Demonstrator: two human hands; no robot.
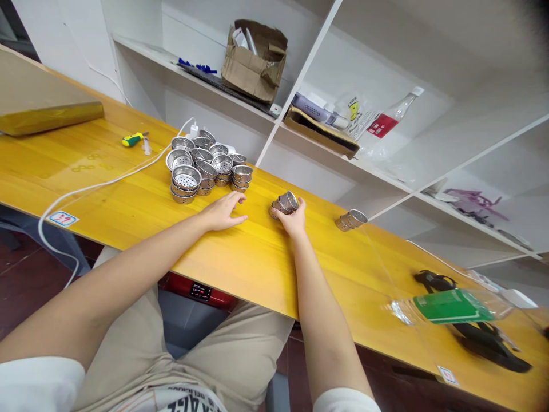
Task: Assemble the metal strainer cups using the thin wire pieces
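My right hand (294, 218) is closed round a small stack of perforated metal strainer cups (285, 203), which tilts slightly on the yellow table (257, 246). Thumb and fingers grip the stack from either side. My left hand (226, 212) hovers over or rests on the table, fingers apart, holding nothing. Just beyond it stands a cluster of several stacked strainer cups (206, 169), shiny with small round holes. A separate short stack of strainer cups (350, 220) sits farther right, leaning a little.
A white cable (107, 182) crosses the table's left part near a green-yellow screwdriver (132, 139). A cardboard box (47, 109) lies far left. On the right are a green-labelled bottle (457, 306) and black sandals (493, 346). White shelves (295, 74) rise behind the table.
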